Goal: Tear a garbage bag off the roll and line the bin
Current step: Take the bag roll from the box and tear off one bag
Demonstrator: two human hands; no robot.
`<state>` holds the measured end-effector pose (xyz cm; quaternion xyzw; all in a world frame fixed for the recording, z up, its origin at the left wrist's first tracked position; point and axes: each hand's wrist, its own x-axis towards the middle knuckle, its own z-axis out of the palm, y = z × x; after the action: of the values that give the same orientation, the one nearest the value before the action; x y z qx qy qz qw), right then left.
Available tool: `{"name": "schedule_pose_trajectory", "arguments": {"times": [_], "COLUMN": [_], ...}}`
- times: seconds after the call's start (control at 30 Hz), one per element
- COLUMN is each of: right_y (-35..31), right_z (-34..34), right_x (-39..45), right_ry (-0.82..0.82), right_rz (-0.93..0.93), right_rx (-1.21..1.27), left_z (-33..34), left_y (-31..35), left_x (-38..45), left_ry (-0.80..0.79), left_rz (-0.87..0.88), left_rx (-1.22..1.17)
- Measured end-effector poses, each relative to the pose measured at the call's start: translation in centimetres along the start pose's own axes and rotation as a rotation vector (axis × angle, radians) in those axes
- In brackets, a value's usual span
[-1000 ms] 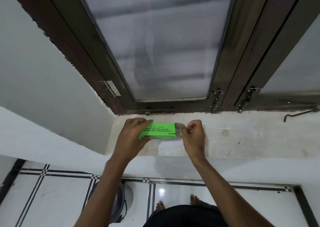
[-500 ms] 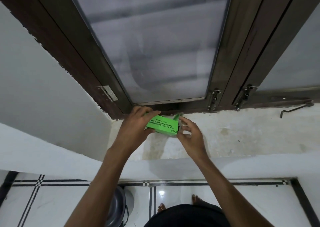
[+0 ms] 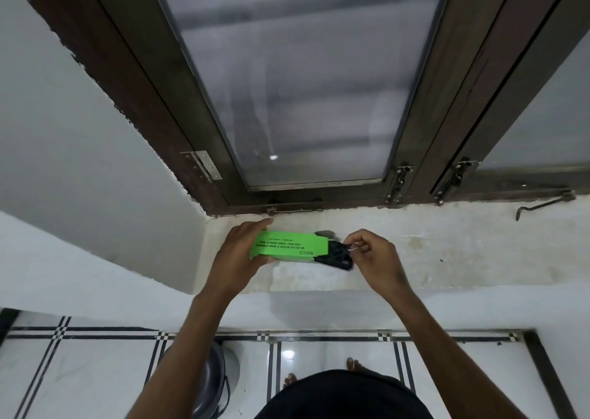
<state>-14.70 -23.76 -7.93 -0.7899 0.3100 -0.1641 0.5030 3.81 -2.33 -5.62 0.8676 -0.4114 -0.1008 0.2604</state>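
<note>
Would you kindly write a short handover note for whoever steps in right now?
Left hand: gripping the green box, held over the window sill.
Right hand: pinching the black bag roll, which sticks partly out of the box's open right end.
Bin: on the floor below, by the left arm; no liner visible on it.
Done: box opened, roll partly out.
Left: pull the roll free, tear off one bag, line the bin.
</note>
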Motion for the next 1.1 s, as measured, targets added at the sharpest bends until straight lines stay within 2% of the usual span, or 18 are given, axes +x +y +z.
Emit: {"name": "schedule_pose_trajectory", "arguments": {"times": [0.17,0.3,0.43,0.5,0.6,0.67,0.73,0.8,0.87,0.97,1.1], "right_y": [0.4,-0.2,-0.7,-0.9,-1.1,-1.7,-2.6,-3.1,-3.3,-3.6,-4.3], "right_z": [-1.9,-1.9,-0.6,-0.4,-0.9,-1.5,-1.7,-1.5,-1.1,-1.0,-2.7], "right_x": [-0.5,-0.5,0.2,0.3,-0.2,-1.2,-2.3,-3.4,-4.2,-5.2,-5.6], "right_ry": [0.139,-0.038,-0.175,-0.130,0.066,0.180,0.234,0.275,0.321,0.380,0.422], "right_rz": [0.047,-0.057,-0.145,-0.106,0.016,0.074,0.097,0.101,0.103,0.124,0.202], "right_rx": [-0.066,-0.284,-0.629,-0.612,-0.381,-0.173,-0.047,-0.027,-0.035,-0.005,0.312], "left_z": [0.6,0.4,0.1,0.3,1.6,3.4,5.0,6.0,6.4,7.1,8.1], "left_y": [-1.7,-0.8,1.4,2.9,5.5,7.3,9.5,11.6,12.9,13.4,13.6], "left_x": [-1.2,-1.4,-1.9,-2.4,-3.5,-4.0,-3.8,-2.6,-1.3,0.1,0.9], "left_ry": [0.067,0.087,0.260,0.280,0.198,0.093,-0.059,-0.192,-0.305,-0.397,-0.442], "left_rz": [-0.049,-0.038,0.012,0.071,0.098,-0.021,-0.258,-0.550,-0.777,-0.908,-0.968], "left_rx": [-0.026,-0.044,-0.064,-0.081,-0.186,-0.369,-0.716,-1.146,-1.471,-1.634,-1.675]}}
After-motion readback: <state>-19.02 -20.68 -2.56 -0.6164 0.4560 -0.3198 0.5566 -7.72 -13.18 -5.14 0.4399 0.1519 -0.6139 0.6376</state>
